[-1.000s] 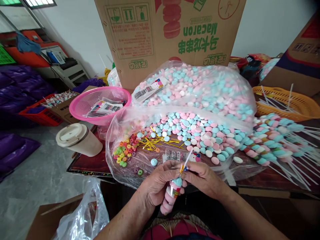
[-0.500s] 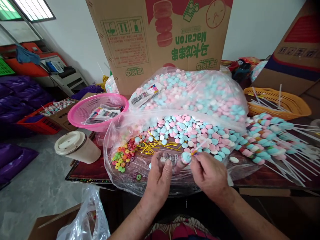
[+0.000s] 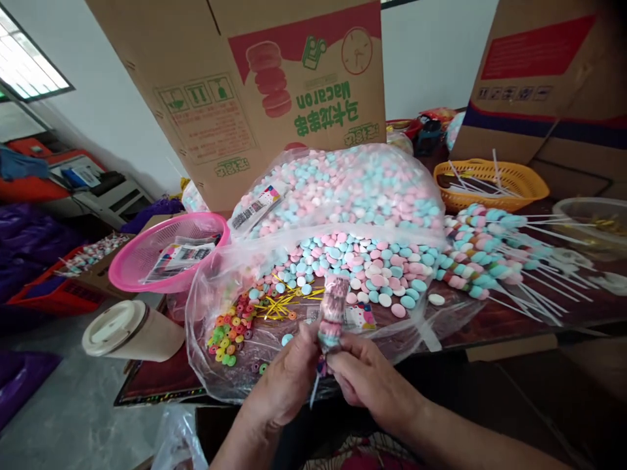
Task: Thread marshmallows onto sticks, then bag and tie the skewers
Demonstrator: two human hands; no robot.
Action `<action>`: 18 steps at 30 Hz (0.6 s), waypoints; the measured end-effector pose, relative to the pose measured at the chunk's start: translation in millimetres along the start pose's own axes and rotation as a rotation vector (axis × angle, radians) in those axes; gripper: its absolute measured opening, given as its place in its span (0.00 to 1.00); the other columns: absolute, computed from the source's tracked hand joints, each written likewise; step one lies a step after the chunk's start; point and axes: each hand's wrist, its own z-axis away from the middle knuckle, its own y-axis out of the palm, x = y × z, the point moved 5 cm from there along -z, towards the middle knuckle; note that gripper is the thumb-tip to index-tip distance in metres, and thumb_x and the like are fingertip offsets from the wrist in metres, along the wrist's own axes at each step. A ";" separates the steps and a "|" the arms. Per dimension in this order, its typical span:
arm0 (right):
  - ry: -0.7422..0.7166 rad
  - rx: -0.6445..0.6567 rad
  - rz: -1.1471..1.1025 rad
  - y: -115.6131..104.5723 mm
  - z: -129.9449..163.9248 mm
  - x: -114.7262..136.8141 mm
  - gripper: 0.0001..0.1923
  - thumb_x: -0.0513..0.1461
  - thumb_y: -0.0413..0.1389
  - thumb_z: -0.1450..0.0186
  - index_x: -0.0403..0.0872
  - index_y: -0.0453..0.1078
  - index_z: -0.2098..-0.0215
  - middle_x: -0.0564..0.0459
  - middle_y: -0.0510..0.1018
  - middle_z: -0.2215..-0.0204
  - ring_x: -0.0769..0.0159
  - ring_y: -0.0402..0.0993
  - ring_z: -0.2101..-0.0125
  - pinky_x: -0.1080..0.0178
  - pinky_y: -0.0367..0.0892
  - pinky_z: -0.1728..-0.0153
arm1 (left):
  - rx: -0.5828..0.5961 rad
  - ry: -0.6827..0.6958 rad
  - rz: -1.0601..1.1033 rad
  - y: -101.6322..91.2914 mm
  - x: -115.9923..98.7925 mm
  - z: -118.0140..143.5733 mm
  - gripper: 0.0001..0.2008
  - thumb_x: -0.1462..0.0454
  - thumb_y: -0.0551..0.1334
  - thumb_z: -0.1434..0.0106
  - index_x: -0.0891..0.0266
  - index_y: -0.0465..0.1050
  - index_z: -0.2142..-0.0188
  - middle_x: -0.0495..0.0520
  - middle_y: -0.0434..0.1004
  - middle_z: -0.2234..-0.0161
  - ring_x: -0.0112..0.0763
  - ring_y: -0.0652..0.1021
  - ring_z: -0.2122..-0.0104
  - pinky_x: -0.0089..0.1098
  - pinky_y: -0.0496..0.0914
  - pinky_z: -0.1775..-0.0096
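Both hands meet at the table's near edge around one wrapped candy skewer (image 3: 333, 310), a stack of pink and blue discs in clear film, now standing with its candy end up and its white stick pointing down. My left hand (image 3: 289, 375) pinches it from the left at the lower end. My right hand (image 3: 369, 385) grips the same lower end from the right. Just beyond lies an open clear bag (image 3: 235, 365) holding pink, blue and white candy discs (image 3: 372, 267), coloured ring candies (image 3: 225, 329) and yellow twist ties (image 3: 284, 303).
A sealed bag of discs (image 3: 343, 186) and a big "Macaron" carton (image 3: 235, 91) stand behind. Left: a pink basket (image 3: 142, 264) with labels, a lidded cup (image 3: 130, 329). Right: a pile of finished skewers (image 3: 490, 254), an orange basket (image 3: 490, 183), a clear bowl (image 3: 592, 219), another carton (image 3: 553, 78).
The skewer has been flipped: its candy end pointed down, then sideways, and now stands upright with the stick below. Both hands moved back to the table edge. The camera turned right.
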 end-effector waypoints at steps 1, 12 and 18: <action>0.033 0.041 -0.127 5.9 -0.2 -4.7 0.14 0.41 0.54 0.46 0.48 0.54 0.84 0.67 0.53 0.93 0.81 0.41 0.91 0.70 0.38 0.88 | -0.040 0.032 0.004 4.7 2.4 -0.4 0.25 0.47 0.52 0.37 0.63 0.72 0.55 0.56 0.76 0.60 0.39 0.72 0.54 0.39 0.61 0.48; -0.210 -0.059 0.298 -38.9 -2.7 -7.3 0.17 0.50 0.56 0.42 0.46 0.63 0.80 0.57 0.70 0.82 0.73 0.65 0.80 0.69 0.61 0.78 | -0.515 0.231 -0.613 0.7 0.8 -6.0 0.19 0.53 0.52 0.36 0.63 0.73 0.73 0.51 0.74 0.76 0.30 0.72 0.73 0.28 0.66 0.68; -0.306 -0.570 0.448 -121.1 47.9 2.8 0.19 0.49 0.57 0.43 0.47 0.67 0.58 0.55 0.74 0.76 0.66 0.70 0.74 0.63 0.68 0.70 | 0.179 0.223 -1.277 56.1 20.5 -43.4 0.18 0.50 0.55 0.39 0.59 0.76 0.67 0.54 0.78 0.71 0.36 0.76 0.70 0.33 0.68 0.66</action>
